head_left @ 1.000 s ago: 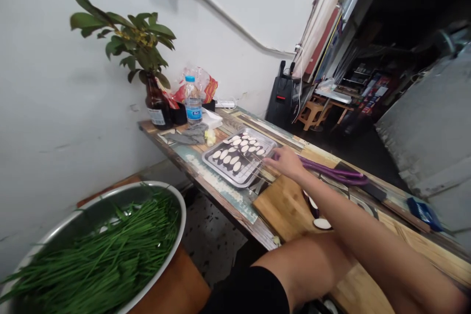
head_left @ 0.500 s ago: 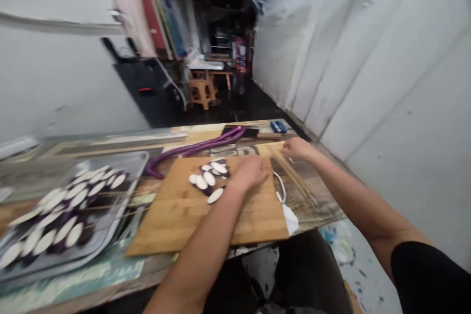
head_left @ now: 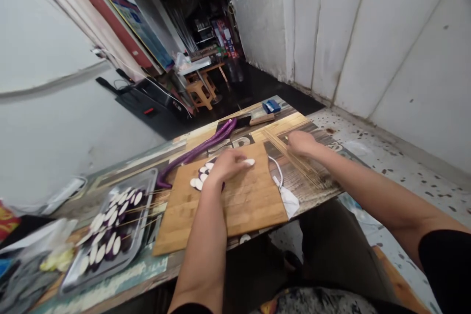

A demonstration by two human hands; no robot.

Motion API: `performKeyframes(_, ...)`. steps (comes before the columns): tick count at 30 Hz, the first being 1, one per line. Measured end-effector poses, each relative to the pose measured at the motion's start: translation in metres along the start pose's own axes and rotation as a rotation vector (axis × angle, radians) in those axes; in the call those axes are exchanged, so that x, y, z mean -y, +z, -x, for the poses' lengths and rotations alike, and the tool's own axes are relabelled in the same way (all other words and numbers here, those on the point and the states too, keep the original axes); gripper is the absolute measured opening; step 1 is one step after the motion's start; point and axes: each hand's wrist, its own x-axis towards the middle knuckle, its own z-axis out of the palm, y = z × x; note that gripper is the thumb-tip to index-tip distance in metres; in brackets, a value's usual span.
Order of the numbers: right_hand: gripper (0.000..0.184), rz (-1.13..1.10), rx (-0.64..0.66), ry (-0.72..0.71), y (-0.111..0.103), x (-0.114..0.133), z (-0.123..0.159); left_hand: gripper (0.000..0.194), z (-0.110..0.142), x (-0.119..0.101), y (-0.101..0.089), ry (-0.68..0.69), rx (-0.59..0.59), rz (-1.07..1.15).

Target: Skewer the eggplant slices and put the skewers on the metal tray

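My left hand (head_left: 228, 161) is over the wooden cutting board (head_left: 243, 206), its fingertips closed on a white eggplant slice (head_left: 249, 162). Beneath that hand and partly hidden by it, a small pile of purple-skinned slices (head_left: 198, 183) lies on the board. My right hand (head_left: 300, 143) rests beside a bundle of thin wooden skewers (head_left: 294, 158), right of the board. Its fingers are curled inward, and whatever is between them is hidden. On the left, a metal tray (head_left: 142, 225) carries skewered eggplant slices (head_left: 110, 216), with stick ends over its right rim.
Whole long purple eggplants (head_left: 198, 149) lie behind the board. Beyond them are a knife with a wooden handle (head_left: 262, 118) and a blue box (head_left: 271, 106). A white cord with a tag (head_left: 290, 202) hangs from the board's right edge. Plastic bags (head_left: 40, 245) sit at far left.
My left hand has shifted left toward the slice pile and now has a slice at its fingertips. My right hand has come in closer over the skewers. The view has tilted.
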Motion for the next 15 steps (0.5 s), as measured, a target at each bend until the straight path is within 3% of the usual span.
performKeyframes(2, 0.023, -0.035, -0.011, 0.017, -0.005, 0.002, -0.002, 0.017, 0.001, 0.0, 0.001, 0.006, 0.044, -0.032)
performKeyframes(8, 0.011, -0.253, -0.099, -0.066, -0.025, 0.015, -0.004, 0.02, 0.002, 0.0, 0.006, -0.052, -0.007, -0.024)
performKeyframes(13, 0.016, -1.19, 0.016, -0.219, -0.006, 0.052, -0.004, 0.023, -0.004, 0.011, 0.008, -0.207, -0.296, 0.318)
performKeyframes(15, 0.02, -1.364, 0.022, -0.255, 0.008, 0.063, 0.0, 0.027, -0.007, 0.015, 0.008, -0.302, -0.422, 0.535)
